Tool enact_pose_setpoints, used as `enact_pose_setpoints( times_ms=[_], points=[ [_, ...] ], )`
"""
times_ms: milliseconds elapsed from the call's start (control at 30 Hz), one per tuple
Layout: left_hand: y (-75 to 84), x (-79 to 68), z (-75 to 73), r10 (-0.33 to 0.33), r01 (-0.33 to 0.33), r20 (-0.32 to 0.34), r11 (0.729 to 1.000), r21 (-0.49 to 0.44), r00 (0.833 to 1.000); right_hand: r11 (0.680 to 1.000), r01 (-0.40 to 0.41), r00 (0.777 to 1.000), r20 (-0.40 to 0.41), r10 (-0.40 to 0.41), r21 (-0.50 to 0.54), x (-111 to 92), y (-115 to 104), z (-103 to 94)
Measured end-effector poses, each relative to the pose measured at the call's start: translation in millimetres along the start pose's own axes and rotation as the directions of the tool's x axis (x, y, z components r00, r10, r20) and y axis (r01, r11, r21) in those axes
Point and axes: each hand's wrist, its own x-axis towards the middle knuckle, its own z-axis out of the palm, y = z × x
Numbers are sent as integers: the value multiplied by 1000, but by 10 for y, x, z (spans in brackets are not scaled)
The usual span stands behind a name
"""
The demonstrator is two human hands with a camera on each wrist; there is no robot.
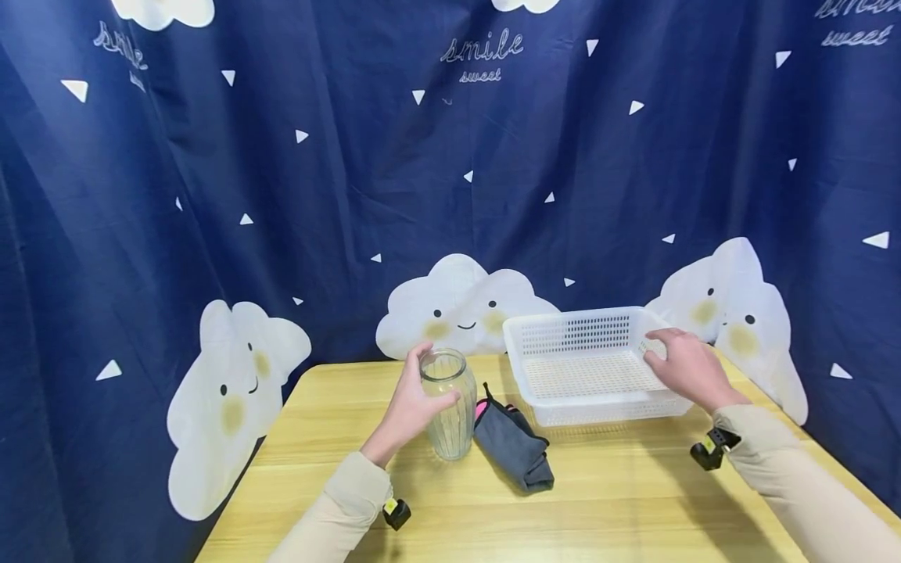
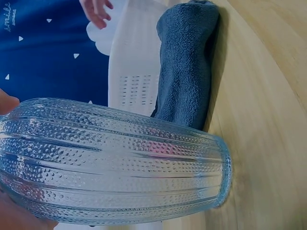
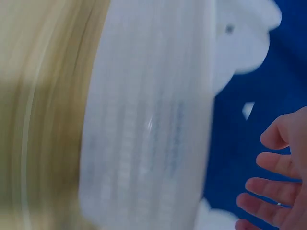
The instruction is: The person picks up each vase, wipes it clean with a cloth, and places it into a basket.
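Note:
A ribbed clear glass vase stands roughly upright at the middle of the table, its pebbled wall filling much of the left wrist view. Around its upper part my left hand grips it, thumb on the near side and fingers behind. Right beside the vase lies a folded dark grey cloth with a bit of pink showing. My right hand hovers over the right end of a white plastic basket, fingers spread and apart from its rim in the right wrist view.
The light wooden table carries all these things. Behind it hangs a dark blue curtain with white clouds and triangles. The basket has perforated walls and stands toward the back right.

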Motion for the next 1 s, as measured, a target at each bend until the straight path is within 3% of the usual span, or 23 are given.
enact_pose_setpoints(
  times_ms=[167, 400, 533, 767, 1000],
  points=[
    [-7, -1, -11, -5, 5, 17, 1000, -1, 1000, 996, -70, 996, 51, 73, -60, 26, 427, 1],
    [-6, -47, -19, -20, 20, 1, 1000, -8, 1000, 989, -139, 961, 236, 148, -54, -17, 785, 48],
    [-15, -68, -22, -26, 26, -11, 999, -19, 1000, 990, -135, 950, 281, 137, -26, -27, 850, 85],
    [-83, -108, -57, -60, 60, 21, 998, 15, 998, 987, -155, 948, 286, 141, 28, -16, 818, 132],
    [-323, -168, -26, -78, 77, 74, 997, 25, 994, 978, -202, 935, 307, 178, 45, -22, 785, 110]
  ],
)
